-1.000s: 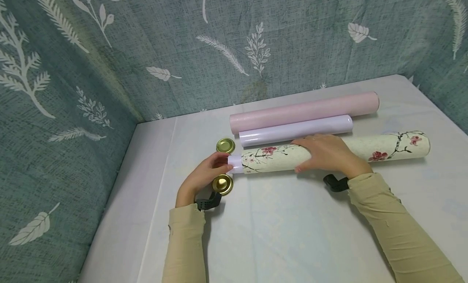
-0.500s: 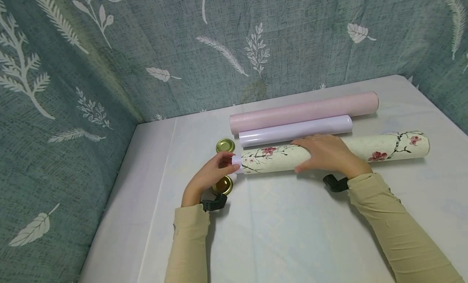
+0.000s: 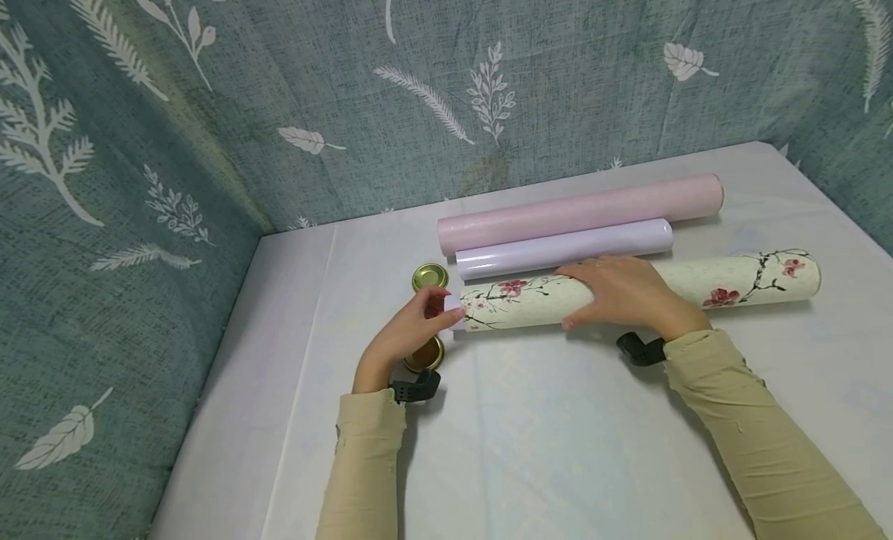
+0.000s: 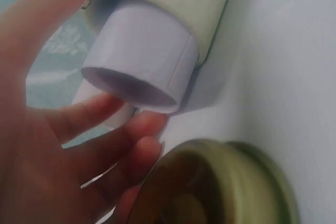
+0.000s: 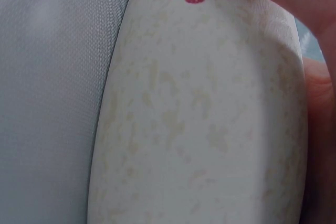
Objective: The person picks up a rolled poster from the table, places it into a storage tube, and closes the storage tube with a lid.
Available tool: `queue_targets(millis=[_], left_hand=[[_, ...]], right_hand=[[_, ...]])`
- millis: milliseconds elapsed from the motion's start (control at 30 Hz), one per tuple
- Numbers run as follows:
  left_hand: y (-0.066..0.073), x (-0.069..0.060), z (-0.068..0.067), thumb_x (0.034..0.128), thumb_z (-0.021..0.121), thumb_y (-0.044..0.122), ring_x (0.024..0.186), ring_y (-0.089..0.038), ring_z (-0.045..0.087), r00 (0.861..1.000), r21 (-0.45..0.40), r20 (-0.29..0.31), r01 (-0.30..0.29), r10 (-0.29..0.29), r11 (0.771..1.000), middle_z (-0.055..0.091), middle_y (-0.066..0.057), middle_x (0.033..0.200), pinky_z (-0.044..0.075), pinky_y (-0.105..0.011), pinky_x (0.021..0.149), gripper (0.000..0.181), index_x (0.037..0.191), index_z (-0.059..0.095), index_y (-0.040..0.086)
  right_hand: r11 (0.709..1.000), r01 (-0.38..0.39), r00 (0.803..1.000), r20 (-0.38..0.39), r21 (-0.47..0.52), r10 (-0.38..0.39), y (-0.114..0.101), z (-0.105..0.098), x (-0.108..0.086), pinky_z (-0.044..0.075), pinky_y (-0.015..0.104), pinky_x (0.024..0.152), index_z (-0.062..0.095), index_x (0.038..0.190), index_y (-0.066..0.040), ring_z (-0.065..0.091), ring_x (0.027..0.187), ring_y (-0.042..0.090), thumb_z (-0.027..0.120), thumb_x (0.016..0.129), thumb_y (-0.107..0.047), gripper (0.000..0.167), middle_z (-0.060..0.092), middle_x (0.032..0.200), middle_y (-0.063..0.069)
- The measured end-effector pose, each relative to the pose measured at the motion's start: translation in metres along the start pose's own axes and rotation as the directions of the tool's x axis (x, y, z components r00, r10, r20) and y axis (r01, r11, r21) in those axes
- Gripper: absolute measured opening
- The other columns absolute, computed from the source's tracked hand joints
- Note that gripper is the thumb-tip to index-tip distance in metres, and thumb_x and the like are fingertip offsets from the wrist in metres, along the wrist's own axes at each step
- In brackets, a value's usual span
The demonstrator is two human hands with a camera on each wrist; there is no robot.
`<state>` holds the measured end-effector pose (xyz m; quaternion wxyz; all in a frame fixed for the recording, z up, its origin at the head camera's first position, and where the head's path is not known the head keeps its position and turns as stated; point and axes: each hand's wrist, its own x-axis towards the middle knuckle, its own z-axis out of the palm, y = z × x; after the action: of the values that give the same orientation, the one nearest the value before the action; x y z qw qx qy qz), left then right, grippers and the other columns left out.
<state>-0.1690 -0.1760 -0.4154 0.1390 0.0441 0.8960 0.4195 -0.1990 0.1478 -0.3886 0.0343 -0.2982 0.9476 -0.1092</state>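
A cream tube with red blossoms (image 3: 523, 304) lies across the table. From its left end sticks out the short hollow end of a pale lilac-white paper roll (image 4: 139, 51), narrower than the tube. My left hand (image 3: 408, 331) has its thumb near the tube's rim and its fingertips against the roll's open end. My right hand (image 3: 628, 296) grips the blossom tube from above, near its middle; in the right wrist view the blossom tube (image 5: 199, 119) fills most of the picture. A gold metal lid (image 4: 226, 187) stands close under the left fingers.
Behind the blossom tube lie a glossy lilac-white roll (image 3: 565, 248) and a longer pink roll (image 3: 579, 214). Another gold lid (image 3: 429, 277) is just past the left fingers. White cloth covers the table (image 3: 558, 447); a patterned teal curtain (image 3: 446, 98) hangs behind it.
My left hand has moved right, and the lilac-white roll has slid a little further into the blossom tube. The right hand and the blossom tube have stayed in place.
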Motion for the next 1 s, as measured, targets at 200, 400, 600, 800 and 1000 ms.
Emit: queue_targets(millis=[200, 400, 600, 800, 1000], left_hand=[[0.0012, 0.0032, 0.0047, 0.0711, 0.056, 0.066, 0.093, -0.016, 0.048, 1.0, 0.013, -0.014, -0.009, 0.009, 1.0, 0.051, -0.002, 0.103, 0.042, -0.033, 0.079, 0.07, 0.119, 0.043, 0.017], [0.0014, 0.0033, 0.0066, 0.0714, 0.056, 0.065, 0.094, -0.016, 0.048, 1.0, 0.007, -0.018, -0.009, 0.009, 1.0, 0.051, -0.002, 0.102, 0.042, -0.033, 0.078, 0.068, 0.118, 0.043, 0.017], [0.0025, 0.0027, 0.0074, 0.0693, 0.057, 0.067, 0.096, -0.016, 0.048, 1.0, -0.008, -0.02, -0.003, 0.003, 1.0, 0.052, -0.001, 0.105, 0.042, -0.034, 0.08, 0.071, 0.118, 0.044, 0.018], [0.0014, 0.0028, 0.0078, 0.0694, 0.059, 0.065, 0.1, -0.015, 0.048, 1.0, -0.051, -0.021, -0.017, 0.016, 0.999, 0.052, 0.001, 0.109, 0.04, -0.036, 0.085, 0.068, 0.118, 0.046, 0.019], [0.001, 0.0035, 0.0075, 0.0712, 0.06, 0.062, 0.101, -0.013, 0.05, 0.998, -0.074, -0.038, -0.049, 0.046, 0.996, 0.054, 0.003, 0.108, 0.04, -0.037, 0.087, 0.063, 0.117, 0.049, 0.021]], right_hand=[[1.0, -0.001, 1.0, 0.004, 0.005, 0.001, -0.0001, -0.0007, -0.0001, 0.039, 0.048, 0.082, 0.047, 0.129, -0.02, 0.05, 0.108, 0.029, 0.064, 0.06, -0.068, 0.085, 0.054, 0.121, 0.006], [1.0, -0.003, 1.0, 0.007, 0.013, 0.003, 0.0002, -0.0001, 0.0006, 0.039, 0.048, 0.083, 0.047, 0.128, -0.021, 0.05, 0.109, 0.028, 0.064, 0.06, -0.068, 0.085, 0.054, 0.121, 0.005], [1.0, 0.003, 1.0, 0.0, 0.011, -0.003, 0.0006, -0.0002, 0.001, 0.04, 0.047, 0.081, 0.048, 0.127, -0.022, 0.051, 0.107, 0.027, 0.064, 0.06, -0.068, 0.084, 0.055, 0.12, 0.003], [1.0, 0.001, 1.0, -0.002, 0.01, -0.001, -0.0001, -0.0006, 0.0007, 0.04, 0.047, 0.079, 0.049, 0.126, -0.023, 0.052, 0.105, 0.026, 0.065, 0.059, -0.067, 0.082, 0.056, 0.117, 0.003], [1.0, -0.001, 1.0, -0.012, 0.002, 0.001, -0.0003, 0.0005, 0.0008, 0.04, 0.047, 0.08, 0.048, 0.127, -0.022, 0.051, 0.106, 0.027, 0.065, 0.06, -0.067, 0.083, 0.055, 0.119, 0.003]])
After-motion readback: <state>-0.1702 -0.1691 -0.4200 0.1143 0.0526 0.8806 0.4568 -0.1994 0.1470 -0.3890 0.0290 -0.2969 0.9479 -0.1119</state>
